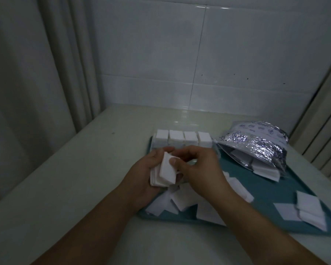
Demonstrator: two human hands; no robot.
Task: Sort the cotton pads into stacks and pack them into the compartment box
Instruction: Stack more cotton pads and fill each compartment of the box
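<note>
1. The compartment box point(183, 144) stands at the frame's centre, on the far left corner of the teal tray point(266, 190); four white stacks of cotton pads point(183, 137) fill the compartments in its visible row and rise above its rim.
2. A silver foil bag point(260, 148) lies on the tray at centre right, its mouth open toward the lower right, with a block of pads point(264, 172) spilling out.
3. Loose cotton pads point(172, 203) lie scattered on the tray's near side, with more at lower right point(308, 209).
4. The left hand point(151, 173) grips a stack of pads point(164, 173), thumb curled over it.
5. The right hand point(201, 167), fingers curled, pinches at that stack's top; both hands hide the box's near edge.
6. The tray sits on a pale counter point(65, 188) against a tiled wall point(180, 54).
</note>
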